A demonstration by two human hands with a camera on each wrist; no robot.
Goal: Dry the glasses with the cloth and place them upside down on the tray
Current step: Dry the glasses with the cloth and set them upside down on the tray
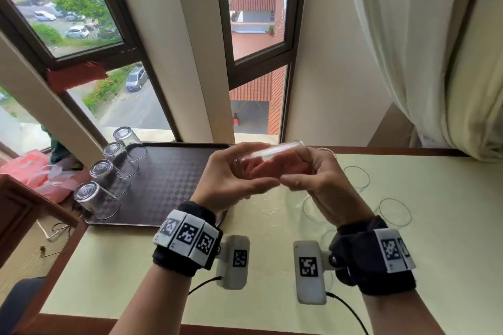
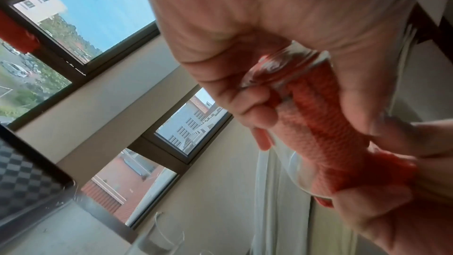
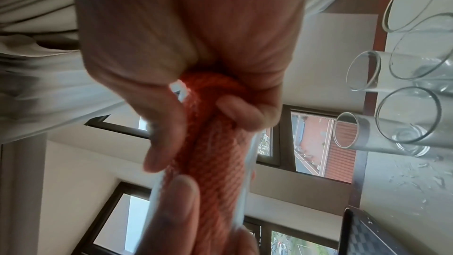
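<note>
Both hands meet above the table's [image 1: 190,275] middle, just right of the tray [image 1: 174,187]. The left hand [image 1: 226,174] is wrapped round the base of a glass [image 1: 272,151] held on its side; the right hand [image 1: 318,174] clutches the orange cloth [image 2: 326,133] stuffed inside it. Four glasses [image 1: 104,171] stand upside down along the tray's left edge. More upright glasses [image 1: 394,212] stand at the table's right.

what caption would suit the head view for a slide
Both hands hold a glass stuffed with an orange cloth above the table, four dried glasses upside down on the dark tray.
</note>
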